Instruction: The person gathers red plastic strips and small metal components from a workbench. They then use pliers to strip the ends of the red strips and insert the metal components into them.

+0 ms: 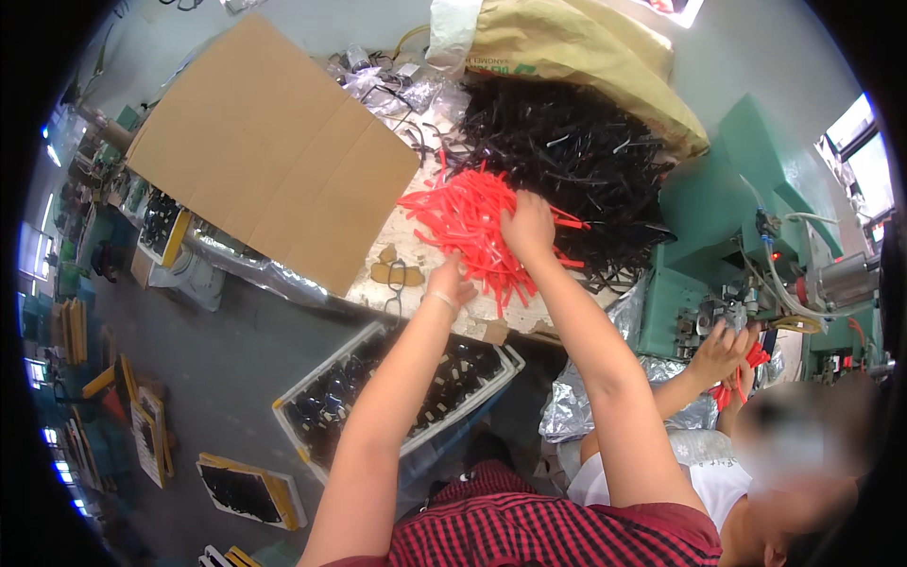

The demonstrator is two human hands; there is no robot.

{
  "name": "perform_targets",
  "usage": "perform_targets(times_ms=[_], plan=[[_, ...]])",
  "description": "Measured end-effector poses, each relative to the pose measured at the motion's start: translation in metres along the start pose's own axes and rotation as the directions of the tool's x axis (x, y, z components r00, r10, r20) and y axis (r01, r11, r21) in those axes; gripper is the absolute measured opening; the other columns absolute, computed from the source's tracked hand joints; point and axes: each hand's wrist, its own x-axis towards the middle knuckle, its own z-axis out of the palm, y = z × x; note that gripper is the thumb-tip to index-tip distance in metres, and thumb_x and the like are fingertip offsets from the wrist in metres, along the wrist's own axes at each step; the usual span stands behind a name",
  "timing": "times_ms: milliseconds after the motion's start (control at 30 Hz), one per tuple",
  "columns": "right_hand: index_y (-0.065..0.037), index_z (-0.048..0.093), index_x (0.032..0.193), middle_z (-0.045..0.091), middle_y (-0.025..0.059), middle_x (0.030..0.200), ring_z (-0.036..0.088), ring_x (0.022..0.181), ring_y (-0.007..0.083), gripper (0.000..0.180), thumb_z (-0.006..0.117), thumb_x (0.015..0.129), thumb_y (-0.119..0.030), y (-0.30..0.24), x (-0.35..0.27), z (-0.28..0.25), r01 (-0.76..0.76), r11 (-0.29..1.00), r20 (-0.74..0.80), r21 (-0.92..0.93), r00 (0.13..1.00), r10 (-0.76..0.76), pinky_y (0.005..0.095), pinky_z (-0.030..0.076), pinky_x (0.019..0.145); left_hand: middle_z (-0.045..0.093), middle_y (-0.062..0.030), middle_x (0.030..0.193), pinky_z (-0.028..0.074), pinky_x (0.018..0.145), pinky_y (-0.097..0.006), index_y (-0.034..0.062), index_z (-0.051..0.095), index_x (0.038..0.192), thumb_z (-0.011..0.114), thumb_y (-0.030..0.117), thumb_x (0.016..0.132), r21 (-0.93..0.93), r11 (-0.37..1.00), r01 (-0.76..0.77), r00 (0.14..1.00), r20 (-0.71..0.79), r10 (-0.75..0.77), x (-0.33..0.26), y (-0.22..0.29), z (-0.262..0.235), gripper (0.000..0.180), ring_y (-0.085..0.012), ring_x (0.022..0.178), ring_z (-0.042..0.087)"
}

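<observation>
A heap of thin red plastic strips (468, 213) lies on the worktable (378, 250), and both my hands are at it. My left hand (452, 283) touches the near left edge of the heap, fingers apart. My right hand (529, 227) rests on its right side, fingers bent over the strips but not closed round any that I can see; its fingertips are partly hidden. Behind lies a larger heap of thin black strips (567, 142). A dark eyeglass frame (395, 285) lies left of my left hand, beside small tan pieces (397, 272).
A large cardboard sheet (274, 142) covers the table's left part. Below the front edge stands a white-rimmed crate (312, 392) of dark glasses. A tan sack (586, 47) lies at the back. To the right, a co-worker's hand (723, 354) is at a green machine (699, 227), with red strips.
</observation>
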Motion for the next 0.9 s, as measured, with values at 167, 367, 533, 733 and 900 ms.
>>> perform_targets(times_ms=[167, 367, 533, 733, 900], plan=[[-0.001, 0.062, 0.096, 0.060, 0.0170, 0.097, 0.055, 0.097, 0.0330, 0.030, 0.066, 0.073, -0.021, -0.007, 0.007, 0.008, -0.004, 0.989, 0.078, -0.148, 0.997, 0.016, 0.0439, 0.044, 0.082, 0.032, -0.0253, 0.146, 0.043, 0.096, -0.053, 0.0134, 0.033, 0.144, 0.054, 0.054, 0.091, -0.043, 0.997, 0.065, 0.998, 0.007, -0.064, 0.017, 0.013, 0.016, 0.070, -0.0421, 0.117, 0.049], [-0.002, 0.058, 0.094, 0.059, 0.0167, 0.096, 0.053, 0.097, 0.0334, 0.031, 0.068, 0.070, -0.019, -0.023, -0.017, 0.017, -0.006, 0.999, -0.011, -0.048, 1.000, 0.006, 0.0459, 0.040, 0.086, 0.038, -0.0152, 0.144, 0.043, 0.095, -0.054, 0.0166, 0.041, 0.139, 0.055, 0.066, 0.084, 0.042, 0.995, 0.087, 0.978, 0.187, -0.094, 0.027, 0.022, 0.021, 0.075, -0.0395, 0.118, 0.048], [0.002, 0.055, 0.112, 0.058, 0.0183, 0.104, 0.051, 0.107, 0.0350, 0.046, 0.069, 0.074, -0.019, -0.033, -0.038, 0.022, -0.062, 0.994, -0.009, 0.094, 0.998, 0.063, 0.0446, 0.041, 0.091, 0.048, -0.0129, 0.136, 0.043, 0.093, -0.053, 0.0167, 0.041, 0.141, 0.053, 0.072, 0.083, 0.055, 0.995, 0.080, 0.989, 0.124, -0.086, 0.007, 0.024, 0.034, 0.081, -0.0331, 0.119, 0.049], [0.003, 0.056, 0.115, 0.055, 0.0199, 0.116, 0.049, 0.113, 0.0362, 0.049, 0.068, 0.075, -0.024, -0.031, -0.052, 0.021, -0.032, 0.999, -0.027, -0.009, 0.999, 0.032, 0.0455, 0.039, 0.095, 0.055, -0.0111, 0.129, 0.045, 0.093, -0.049, 0.0134, 0.047, 0.137, 0.057, 0.066, 0.085, -0.020, 0.996, 0.087, 0.971, 0.223, -0.080, 0.007, 0.020, 0.035, 0.075, -0.0277, 0.117, 0.052], [0.002, 0.059, 0.107, 0.056, 0.0191, 0.113, 0.049, 0.110, 0.0357, 0.044, 0.068, 0.073, -0.024, -0.034, -0.069, 0.020, 0.041, 0.991, 0.091, 0.127, 0.994, -0.053, 0.0457, 0.039, 0.094, 0.059, -0.0097, 0.123, 0.048, 0.093, -0.046, 0.0140, 0.055, 0.127, 0.064, 0.049, 0.088, -0.072, 0.997, 0.039, 0.943, 0.334, -0.012, 0.031, 0.015, 0.030, 0.053, -0.0253, 0.112, 0.056]])
